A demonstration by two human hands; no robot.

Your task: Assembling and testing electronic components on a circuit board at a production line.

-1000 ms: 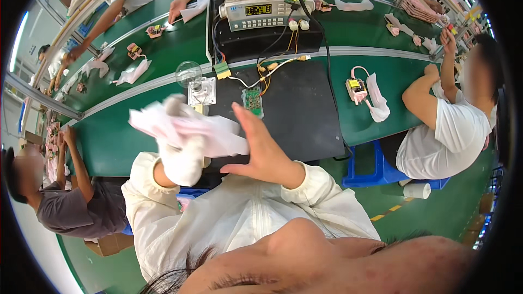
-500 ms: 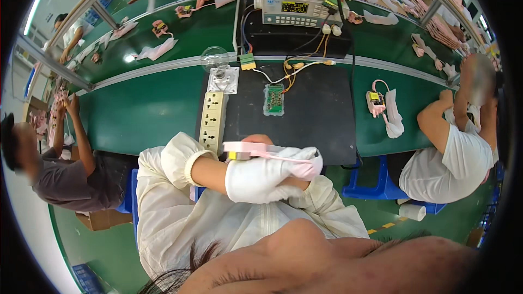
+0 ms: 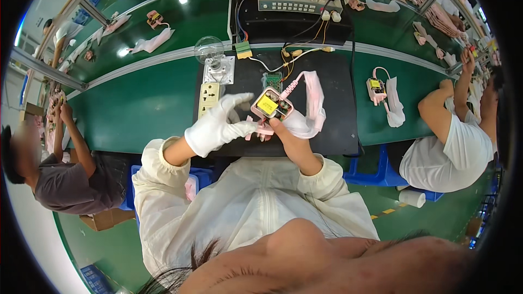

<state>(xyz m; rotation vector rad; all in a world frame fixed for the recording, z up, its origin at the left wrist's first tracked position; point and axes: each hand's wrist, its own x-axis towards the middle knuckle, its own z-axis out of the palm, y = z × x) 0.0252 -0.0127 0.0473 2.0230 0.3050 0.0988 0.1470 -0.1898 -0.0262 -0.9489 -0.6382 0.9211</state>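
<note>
Grasping the opened pink adapter (image 3: 268,104) above the black mat (image 3: 339,103), near side, the right hand (image 3: 295,144) has it open-side up, presumably for viewing, while the gloved left hand (image 3: 219,125) curls at its left edge, whether pinching I cannot tell.

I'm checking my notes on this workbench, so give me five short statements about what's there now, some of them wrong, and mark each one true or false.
1. The left hand wears a white glove. True.
2. Both hands are gloved. False: the right hand is bare.
3. The held pink-cased device shows a yellow patch. True.
4. A bulb hangs overhead. False: the clear glass bulb sits on a pale base at the bench.
5. The cream power strip lies left of the green circuit board. True.
</note>
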